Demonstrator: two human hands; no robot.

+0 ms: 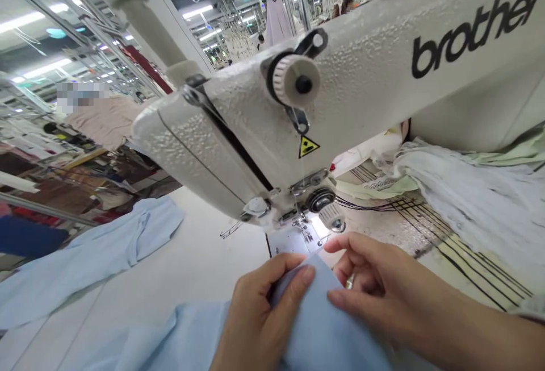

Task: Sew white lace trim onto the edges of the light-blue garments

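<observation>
A cream "brother" sewing machine [361, 58] fills the upper frame, its presser foot and needle [304, 232] just above a metal plate. Below it lies light blue fabric [323, 325]. My left hand [259, 314] pinches the fabric's folded edge between thumb and forefinger, a little short of the needle. My right hand [374, 286] grips the same edge from the right, fingers curled, thumb on top of the cloth. Both hands sit side by side, close to the presser foot.
More light blue fabric [85, 257] trails off the white table [196, 257] to the left. A heap of white and pale green cloth [477, 195] lies at the right behind the machine. Racks and garments fill the workshop behind.
</observation>
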